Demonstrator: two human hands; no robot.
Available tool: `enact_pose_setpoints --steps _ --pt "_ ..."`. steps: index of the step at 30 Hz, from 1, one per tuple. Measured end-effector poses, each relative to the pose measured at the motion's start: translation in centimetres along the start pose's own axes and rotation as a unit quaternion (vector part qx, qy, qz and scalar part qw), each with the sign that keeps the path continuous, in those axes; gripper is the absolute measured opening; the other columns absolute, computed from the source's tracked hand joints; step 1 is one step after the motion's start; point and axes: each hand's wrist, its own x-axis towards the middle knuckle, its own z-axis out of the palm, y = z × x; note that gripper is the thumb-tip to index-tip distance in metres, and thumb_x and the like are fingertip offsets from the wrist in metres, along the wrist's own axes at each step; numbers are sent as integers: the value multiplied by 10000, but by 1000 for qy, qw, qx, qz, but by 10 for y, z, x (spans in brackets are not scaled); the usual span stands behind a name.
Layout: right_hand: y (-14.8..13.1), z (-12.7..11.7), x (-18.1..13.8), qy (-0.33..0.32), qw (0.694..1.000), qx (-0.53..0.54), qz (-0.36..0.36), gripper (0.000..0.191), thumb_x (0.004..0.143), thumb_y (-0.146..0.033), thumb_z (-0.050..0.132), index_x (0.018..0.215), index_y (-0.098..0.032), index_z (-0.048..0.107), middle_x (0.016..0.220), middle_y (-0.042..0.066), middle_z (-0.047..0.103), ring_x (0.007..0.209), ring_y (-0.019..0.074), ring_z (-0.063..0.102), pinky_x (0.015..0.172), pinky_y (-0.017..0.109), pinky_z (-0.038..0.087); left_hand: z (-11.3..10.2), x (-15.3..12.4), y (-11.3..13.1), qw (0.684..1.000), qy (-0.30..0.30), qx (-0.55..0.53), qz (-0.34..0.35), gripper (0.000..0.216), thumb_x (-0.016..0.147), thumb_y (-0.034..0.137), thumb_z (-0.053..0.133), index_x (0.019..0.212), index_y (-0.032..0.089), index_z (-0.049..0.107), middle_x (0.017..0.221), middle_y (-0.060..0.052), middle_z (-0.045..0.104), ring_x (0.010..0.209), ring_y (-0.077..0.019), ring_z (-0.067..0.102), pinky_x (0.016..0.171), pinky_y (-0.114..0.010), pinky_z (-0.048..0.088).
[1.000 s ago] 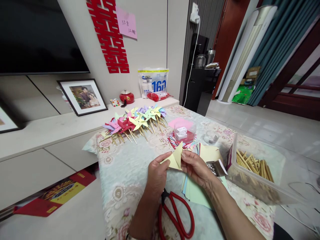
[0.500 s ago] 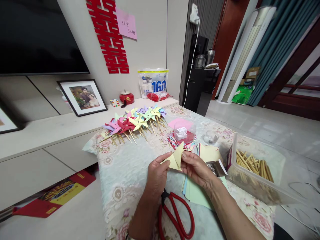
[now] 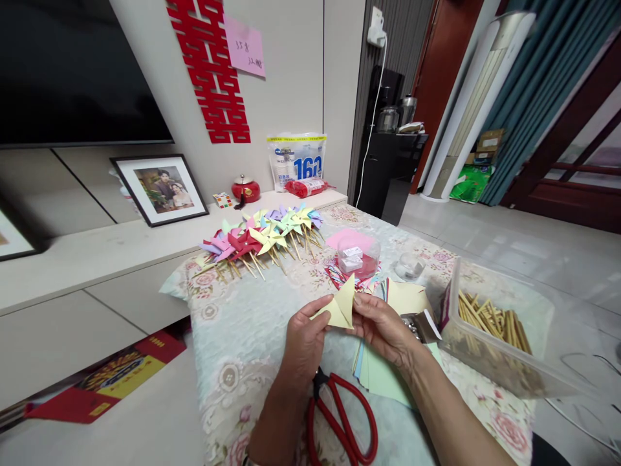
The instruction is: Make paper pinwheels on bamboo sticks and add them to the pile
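Note:
A pale yellow sheet of paper (image 3: 343,307), cut into pointed flaps, is held above the table between both hands. My left hand (image 3: 310,333) pinches its left side, thumb on top. On the right edge, my right hand (image 3: 378,321) grips the same paper with thumb and fingers; some fingertips are hidden behind it. Red-handled scissors (image 3: 347,421) lie on the cloth below, their blades partly covered by the left wrist. Under the right forearm is a stack of coloured paper sheets (image 3: 385,375). A small box of metal pieces (image 3: 417,327) sits beside the right wrist.
Several finished paper pinwheels (image 3: 266,236) on sticks lie at the table's far left. A clear round container (image 3: 359,255) stands behind the hands, with a small clear dish (image 3: 410,265) beside it. At right, a plastic bin (image 3: 490,353) holds wooden sticks (image 3: 495,320).
The paper's raised flap has shifted slightly, and the gap between its flaps looks narrower. Both hands keep their hold in nearly the same place.

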Motion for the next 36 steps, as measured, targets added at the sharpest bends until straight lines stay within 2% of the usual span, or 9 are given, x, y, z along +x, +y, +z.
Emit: enact_pose_setpoints --steps 8,12,16,21,24,27,29,33,36 --pt "-3 3 0 17 1000 -20 -14 326 747 -359 832 991 -158 751 917 60 779 744 151 716 680 257 585 -7 2 -5 993 25 113 31 360 603 282 854 931 145 795 753 -36 738 581 -93 552 550 -197 420" --pt "-3 2 0 30 998 -43 -18 302 721 -389 847 886 -155 749 810 41 766 665 132 677 640 238 535 -8 0 -2 991 -3 133 22 308 692 389 809 878 144 801 758 -68 757 681 -160 640 646 -244 484" --pt "-3 -1 1 29 997 -72 -30 312 741 -419 830 889 -155 755 765 36 751 655 128 648 661 242 489 -9 0 -1 989 1 148 6 334 589 333 882 832 133 770 763 -78 760 695 -182 675 701 -279 509" --pt "-4 0 0 58 995 -75 -28 356 672 -406 872 911 -162 772 749 23 738 674 134 631 643 236 461 -10 3 -6 991 -2 136 19 609 537 307 909 1088 153 698 716 -26 729 616 -160 665 621 -258 495" --pt "-5 2 -1 74 993 -87 -30 380 659 -416 873 926 -163 777 790 39 746 704 149 643 638 244 483 -9 3 -8 992 -14 129 -3 474 546 339 908 932 138 719 718 -41 733 607 -159 662 628 -265 501" --pt "-6 2 -1 94 990 -98 -32 378 670 -433 861 932 -173 779 870 50 747 707 148 647 606 246 513 -8 2 -8 992 8 121 -16 393 561 404 897 776 139 702 677 -43 725 570 -152 640 580 -254 484" --pt "-6 1 -1 99 990 -99 -32 363 687 -436 850 928 -174 779 886 52 743 681 135 644 583 237 523 -8 1 -6 994 20 109 -15 405 548 417 901 768 138 707 672 -39 719 568 -147 629 561 -245 474" --pt "-7 0 -1 77 993 -86 -28 359 714 -438 839 937 -165 769 725 35 717 628 120 649 582 213 531 -8 1 -3 998 27 56 -24 387 521 374 920 735 143 694 687 -25 705 568 -114 596 545 -213 442" --pt "-9 2 -3 49 996 -70 -26 383 698 -432 853 953 -161 763 783 41 730 639 113 662 609 217 538 -10 3 -2 999 28 -6 -36 389 514 317 932 763 158 678 727 -17 709 598 -110 603 562 -209 440"
